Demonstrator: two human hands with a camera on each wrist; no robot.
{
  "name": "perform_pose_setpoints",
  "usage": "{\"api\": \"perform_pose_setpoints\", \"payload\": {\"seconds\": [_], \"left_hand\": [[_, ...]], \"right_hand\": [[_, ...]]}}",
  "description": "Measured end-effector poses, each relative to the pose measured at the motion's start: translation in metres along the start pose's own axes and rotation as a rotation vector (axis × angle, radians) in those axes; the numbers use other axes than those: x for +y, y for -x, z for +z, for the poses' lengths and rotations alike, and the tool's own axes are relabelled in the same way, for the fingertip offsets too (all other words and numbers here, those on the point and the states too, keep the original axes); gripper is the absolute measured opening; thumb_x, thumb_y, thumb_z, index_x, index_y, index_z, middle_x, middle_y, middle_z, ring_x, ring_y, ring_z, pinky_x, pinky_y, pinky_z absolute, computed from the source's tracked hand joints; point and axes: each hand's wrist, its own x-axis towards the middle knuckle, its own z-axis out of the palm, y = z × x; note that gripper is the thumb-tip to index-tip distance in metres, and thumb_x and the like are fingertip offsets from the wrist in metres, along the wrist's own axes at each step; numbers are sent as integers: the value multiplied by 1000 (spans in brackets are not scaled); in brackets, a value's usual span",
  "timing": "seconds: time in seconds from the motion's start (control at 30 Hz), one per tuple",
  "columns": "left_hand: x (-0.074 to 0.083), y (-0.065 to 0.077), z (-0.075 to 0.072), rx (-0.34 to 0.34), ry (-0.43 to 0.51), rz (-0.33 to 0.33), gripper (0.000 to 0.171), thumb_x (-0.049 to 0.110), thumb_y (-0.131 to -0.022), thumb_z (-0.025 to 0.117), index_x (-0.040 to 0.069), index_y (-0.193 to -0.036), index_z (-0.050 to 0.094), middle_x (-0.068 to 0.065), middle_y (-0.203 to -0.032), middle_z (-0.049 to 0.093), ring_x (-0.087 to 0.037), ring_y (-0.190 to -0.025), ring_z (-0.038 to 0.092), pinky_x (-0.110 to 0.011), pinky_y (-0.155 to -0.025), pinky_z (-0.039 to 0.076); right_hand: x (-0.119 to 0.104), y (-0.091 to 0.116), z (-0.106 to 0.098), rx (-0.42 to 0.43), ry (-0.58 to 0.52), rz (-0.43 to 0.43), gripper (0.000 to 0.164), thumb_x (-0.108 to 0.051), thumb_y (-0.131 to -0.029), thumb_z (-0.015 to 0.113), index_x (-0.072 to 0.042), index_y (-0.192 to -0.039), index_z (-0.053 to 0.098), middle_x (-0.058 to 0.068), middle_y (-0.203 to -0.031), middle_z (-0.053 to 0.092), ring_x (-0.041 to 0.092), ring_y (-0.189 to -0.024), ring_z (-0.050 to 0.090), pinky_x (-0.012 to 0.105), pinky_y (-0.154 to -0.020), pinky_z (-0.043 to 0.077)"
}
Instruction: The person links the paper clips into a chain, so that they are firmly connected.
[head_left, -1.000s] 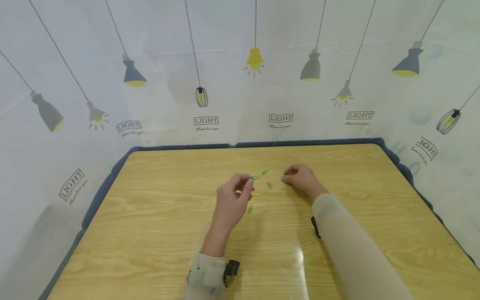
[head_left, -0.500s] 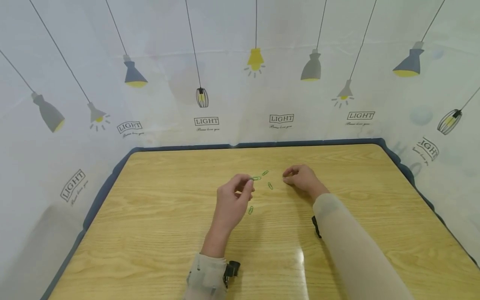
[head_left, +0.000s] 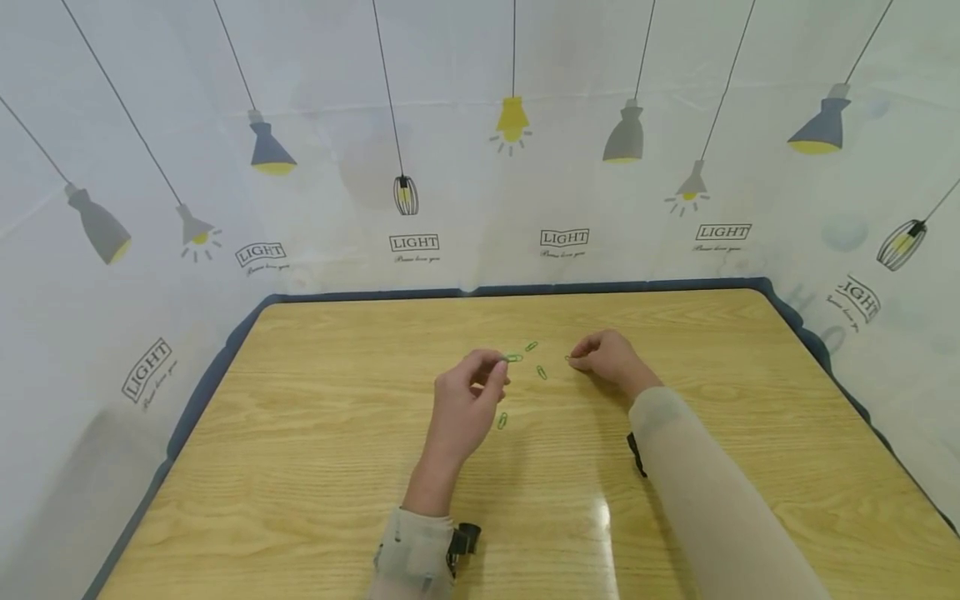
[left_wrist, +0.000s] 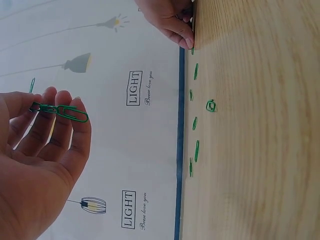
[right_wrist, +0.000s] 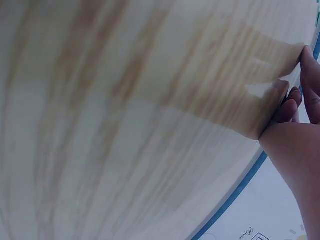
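My left hand [head_left: 465, 404] is raised over the table and pinches a short chain of linked green paper clips [left_wrist: 74, 114] between thumb and forefinger. In the left wrist view the chain hangs across the fingers, and another clip end [left_wrist: 32, 85] sticks out behind the thumb. Farther right, my right hand [head_left: 611, 360] is down at the tabletop, thumb and forefinger pinching a green paper clip [head_left: 567, 358] whose end shows at the fingertips. In the right wrist view the fingertips [right_wrist: 304, 50] meet the table, and the clip is hidden there.
Loose green paper clips lie on the wooden table [head_left: 300, 467]: one [head_left: 532, 347] toward the back, one [head_left: 542, 372] between the hands, one [head_left: 502, 421] nearer the front. The left wrist view shows several in a scattered row. A printed white curtain [head_left: 480, 183] stands behind the table.
My right hand has shifted very slightly right, and the clip end shows again at its fingertips after being out of sight half a second ago. The left hand keeps its hold on the chain.
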Motion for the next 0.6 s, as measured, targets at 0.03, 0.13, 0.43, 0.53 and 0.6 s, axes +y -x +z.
{"api": "perform_pose_setpoints", "payload": {"seconds": [0.03, 0.13, 0.43, 0.53, 0.6], "left_hand": [[0, 0, 0, 1, 2, 2, 19, 19, -110, 60, 7, -113, 73, -10, -95, 75, -22, -81, 73, -24, -69, 62], [1, 1, 0, 0, 4, -8, 19, 20, -110, 60, 7, -113, 73, -10, -96, 75, -18, -80, 72, -25, -69, 62], [3, 1, 0, 0, 7, -29, 18, 20, -110, 61, 8, -114, 73, -10, -98, 75, -27, -85, 74, -23, -71, 62], [4, -1, 0, -7, 0, -26, 18, 20, -110, 61, 8, -114, 73, -10, -98, 76, -26, -85, 74, -23, -71, 61], [6, -2, 0, -15, -4, -26, 18, 20, -110, 60, 8, -115, 73, -11, -98, 76, -23, -84, 73, -23, -72, 61]], "right_hand": [[0, 0, 0, 2, 4, 0, 24, -22, -103, 71, -2, -117, 75, 21, -131, 68, 34, -119, 59, 53, -111, 47], [0, 1, 0, 7, 11, 4, 22, -23, -103, 72, -3, -111, 78, 19, -127, 70, 32, -114, 60, 50, -108, 49], [-8, 5, -1, -50, 70, -49, 26, -22, -107, 66, 0, -113, 78, 19, -121, 72, 24, -98, 60, 35, -87, 50], [-14, 7, -8, -97, 64, -24, 30, -25, -108, 63, -1, -122, 75, 18, -129, 70, 24, -104, 59, 36, -91, 50], [-18, 10, -15, -127, 34, -6, 32, -24, -109, 62, 0, -127, 73, 16, -130, 68, 24, -105, 57, 35, -90, 50]]}}
